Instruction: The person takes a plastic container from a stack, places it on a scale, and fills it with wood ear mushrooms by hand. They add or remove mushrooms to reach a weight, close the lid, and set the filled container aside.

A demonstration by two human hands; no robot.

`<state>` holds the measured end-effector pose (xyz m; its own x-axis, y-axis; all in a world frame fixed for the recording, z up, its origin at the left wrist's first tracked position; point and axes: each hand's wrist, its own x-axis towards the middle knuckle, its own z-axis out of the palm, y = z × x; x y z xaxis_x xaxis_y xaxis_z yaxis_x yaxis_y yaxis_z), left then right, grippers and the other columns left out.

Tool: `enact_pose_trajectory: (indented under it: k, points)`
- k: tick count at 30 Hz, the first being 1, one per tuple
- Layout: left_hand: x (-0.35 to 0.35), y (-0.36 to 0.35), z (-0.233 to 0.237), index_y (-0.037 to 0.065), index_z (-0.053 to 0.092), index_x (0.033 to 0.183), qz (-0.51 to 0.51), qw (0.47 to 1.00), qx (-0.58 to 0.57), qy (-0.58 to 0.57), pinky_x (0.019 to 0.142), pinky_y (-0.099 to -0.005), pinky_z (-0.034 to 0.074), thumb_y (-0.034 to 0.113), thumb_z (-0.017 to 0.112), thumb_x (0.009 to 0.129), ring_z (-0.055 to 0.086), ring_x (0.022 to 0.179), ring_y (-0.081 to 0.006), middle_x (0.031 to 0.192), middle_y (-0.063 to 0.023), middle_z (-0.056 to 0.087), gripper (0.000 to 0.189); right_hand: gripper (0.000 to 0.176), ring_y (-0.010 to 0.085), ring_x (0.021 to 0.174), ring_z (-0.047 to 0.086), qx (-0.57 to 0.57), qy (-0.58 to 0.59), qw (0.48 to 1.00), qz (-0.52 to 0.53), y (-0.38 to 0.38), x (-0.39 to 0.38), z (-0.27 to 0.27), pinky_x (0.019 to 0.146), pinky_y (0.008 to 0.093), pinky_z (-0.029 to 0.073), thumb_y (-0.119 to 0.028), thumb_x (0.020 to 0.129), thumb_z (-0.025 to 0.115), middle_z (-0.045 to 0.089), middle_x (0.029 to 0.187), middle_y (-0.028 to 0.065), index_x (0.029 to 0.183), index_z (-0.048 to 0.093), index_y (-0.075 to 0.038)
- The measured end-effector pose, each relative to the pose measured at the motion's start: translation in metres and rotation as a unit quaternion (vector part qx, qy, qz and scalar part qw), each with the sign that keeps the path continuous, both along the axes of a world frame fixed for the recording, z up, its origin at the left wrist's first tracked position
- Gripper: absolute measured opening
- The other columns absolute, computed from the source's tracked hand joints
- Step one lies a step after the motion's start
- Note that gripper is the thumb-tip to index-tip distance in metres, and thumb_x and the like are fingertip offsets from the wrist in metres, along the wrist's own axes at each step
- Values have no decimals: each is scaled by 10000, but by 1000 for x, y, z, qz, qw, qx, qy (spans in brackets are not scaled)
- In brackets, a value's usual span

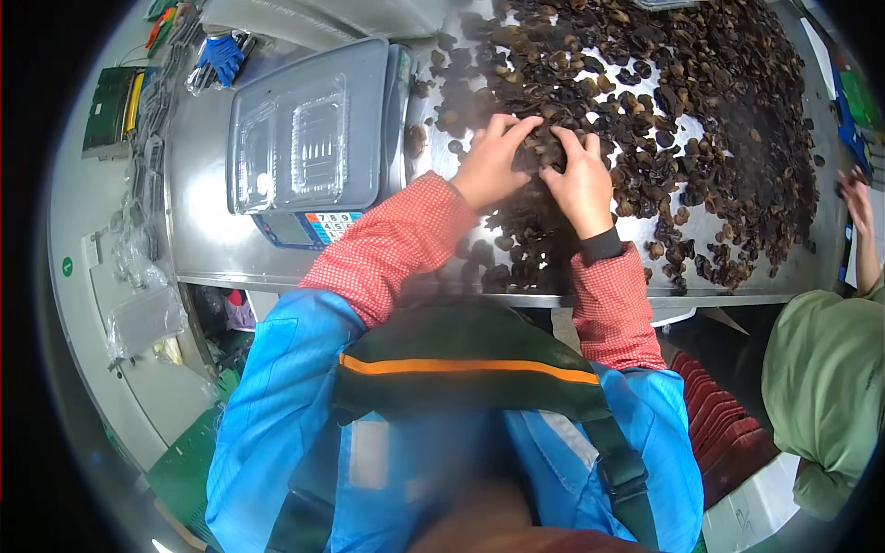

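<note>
Dark brown, leaf-like pieces (pixel 747 129) lie spread in a thick layer over the metal table (pixel 207 184). My left hand (pixel 493 164) is in among them near the table's middle, its fingers curled round some of the dark pieces. Just to its right, my right hand (pixel 583 180) faces it with bent fingers, also against dark pieces. A small clump shows between the two hands; the fingertips are partly hidden in it. Left of my left hand, a grey tray (pixel 369 120) with clear plastic containers (pixel 318 138) rests on a blue scale (pixel 309 229).
A blue glove (pixel 221 57) lies at the table's back left. At the right edge, a co-worker in a green top (pixel 820 378) stands close, with a hand (pixel 857 198) beyond the table's right side. Red stacked items (pixel 724 424) are below the table's front edge.
</note>
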<state>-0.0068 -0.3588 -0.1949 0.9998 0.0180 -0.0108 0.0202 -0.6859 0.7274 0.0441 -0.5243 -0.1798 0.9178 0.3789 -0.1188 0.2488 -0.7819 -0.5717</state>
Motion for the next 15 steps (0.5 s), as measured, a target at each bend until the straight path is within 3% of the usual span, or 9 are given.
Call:
enact_pose_trajectory:
  k: [4,5,6,8,10,11,12,14,15]
  points:
    - [-5,-13,-16,177,547,1309,41,992,-113,-49,954,-417,474,44,771,653,535,1126,-350,1228,-129,475,706,479,312,958,634,176,26,984,-24,-14,1,-34,807,407,536,-232,766,721,525,1117,123,1224,613,-142]
    - [-6,-15,-15,173,552,1302,55,990,-119,-49,948,-410,479,44,772,651,538,1127,-346,1225,-130,477,698,479,293,989,631,244,194,944,-107,-11,-3,-22,825,405,529,-271,794,717,538,1119,124,1221,606,-85]
    - [-8,-16,-16,169,557,1294,70,989,-124,-48,941,-404,484,45,773,650,541,1128,-342,1223,-130,478,691,492,299,1000,627,282,243,916,-151,-11,-4,-26,844,409,521,-287,805,726,551,1131,135,1223,598,-62]
    - [-13,-13,-25,161,562,1286,88,989,-101,-69,932,-397,495,60,771,661,557,1113,-338,1205,-135,493,666,490,308,1000,625,170,54,981,-83,-15,-5,-33,849,412,518,-269,797,738,554,1153,141,1221,600,-65]
    - [-15,-9,-34,155,562,1283,74,991,-92,-60,936,-394,496,67,769,670,566,1103,-330,1194,-141,499,652,492,318,1003,622,103,41,992,-65,-11,1,-25,861,414,508,-261,799,738,557,1148,141,1228,596,-66]
    - [-11,-9,-25,137,525,1331,48,993,-112,4,1005,-370,457,62,757,697,532,1166,-328,1251,-155,469,678,493,323,1004,620,67,37,995,-57,-8,-2,-19,868,414,503,-258,800,738,559,1145,141,1232,593,-67]
    - [-6,-10,-25,134,532,1327,51,989,-139,7,1011,-379,451,71,760,700,539,1145,-333,1242,-162,473,670,469,296,974,632,114,75,988,-76,-5,-3,-17,806,390,526,-215,810,719,569,1132,128,1235,589,-66]
    - [-1,-9,-19,121,541,1318,56,992,-117,4,921,-358,518,33,738,713,581,1071,-302,1208,-153,479,642,429,242,913,655,205,148,961,-112,2,-3,-14,682,342,573,-131,829,679,589,1105,102,1241,580,-62]
    - [0,-10,-17,113,545,1313,53,985,-162,17,854,-337,547,7,721,721,600,1024,-279,1191,-144,480,626,414,215,882,666,249,186,942,-129,6,-4,-13,620,318,596,-89,839,659,600,1091,89,1244,576,-60]
